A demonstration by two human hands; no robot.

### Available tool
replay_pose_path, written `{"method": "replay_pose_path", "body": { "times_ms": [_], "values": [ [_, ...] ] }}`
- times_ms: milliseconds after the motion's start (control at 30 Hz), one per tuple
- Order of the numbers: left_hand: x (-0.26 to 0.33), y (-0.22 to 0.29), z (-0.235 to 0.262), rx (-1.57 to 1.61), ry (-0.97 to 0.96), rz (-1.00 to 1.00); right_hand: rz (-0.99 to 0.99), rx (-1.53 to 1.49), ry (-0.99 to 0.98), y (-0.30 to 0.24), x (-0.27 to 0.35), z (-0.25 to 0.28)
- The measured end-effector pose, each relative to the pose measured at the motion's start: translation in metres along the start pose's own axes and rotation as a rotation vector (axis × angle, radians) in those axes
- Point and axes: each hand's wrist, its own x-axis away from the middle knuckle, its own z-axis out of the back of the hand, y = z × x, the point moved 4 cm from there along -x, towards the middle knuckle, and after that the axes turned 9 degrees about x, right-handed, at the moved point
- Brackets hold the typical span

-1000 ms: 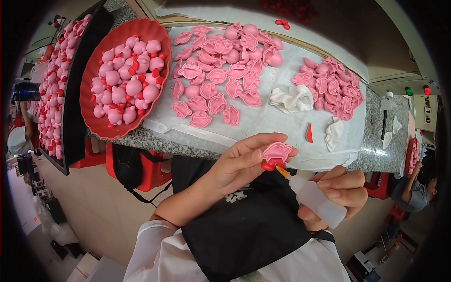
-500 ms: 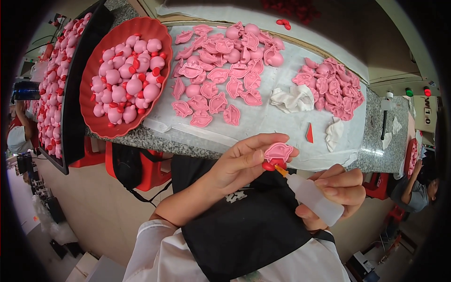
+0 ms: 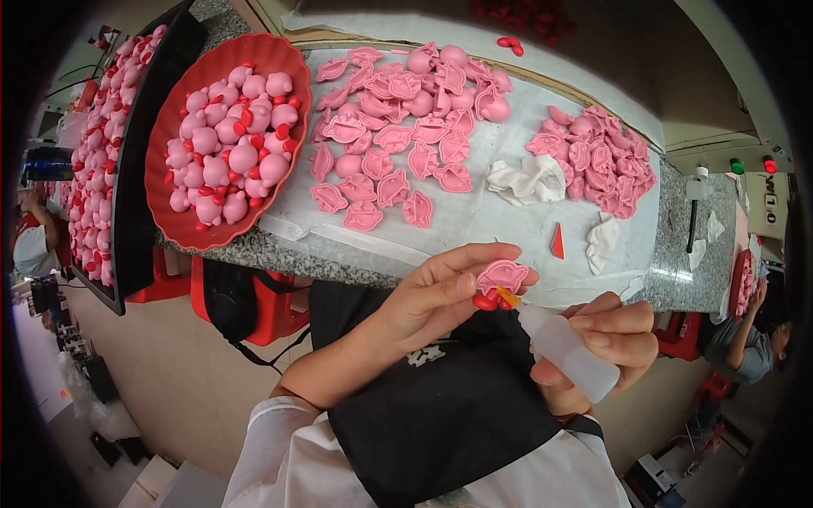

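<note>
Between the fingers and thumb of my left hand (image 3: 440, 292) is a pink plastic shell piece (image 3: 501, 278), its hollow side showing. A glossy red part (image 3: 486, 300) sits at its lower edge. My right hand (image 3: 614, 339) is wrapped round a translucent white squeeze bottle (image 3: 569, 351), tilted up to the left. Its amber tip (image 3: 508, 295) meets the pink piece by the red part; whether anything flows out is too small to tell. Just beyond my hands, similar pink shell pieces (image 3: 392, 186) lie spread on the white sheet (image 3: 474, 229).
A red scalloped basin (image 3: 157, 203) at left holds pink balls with red parts. Beside it stands a black tray (image 3: 140, 169) of more. Crumpled tissue (image 3: 529, 179), a pink pile (image 3: 597, 161) and a small red triangular piece (image 3: 557, 240) lie to the right. Another person (image 3: 745, 343) sits far right.
The bottle's tip has shifted slightly up and right along the pink piece, and more of the red part shows. My left hand keeps its hold almost unmoved.
</note>
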Motion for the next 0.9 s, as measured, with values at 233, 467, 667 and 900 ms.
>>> {"method": "replay_pose_path", "body": {
  "times_ms": [233,467,667,900],
  "values": [
    [0.0,0.0,0.0,0.002,0.004,0.004,-0.025,0.022,-0.017,-0.001,-0.001,0.0],
    [-0.004,-0.001,-0.002,0.005,-0.005,0.023,-0.008,0.011,0.057,0.0,0.0,0.007],
    [0.002,0.014,0.013,0.019,-0.031,-0.094,-0.218,-0.101,0.33,0.027,-0.001,0.041],
    [-0.008,0.014,0.007,-0.03,-0.022,-0.103,-0.327,-0.105,0.258,0.031,-0.001,0.056]
  ]
}}
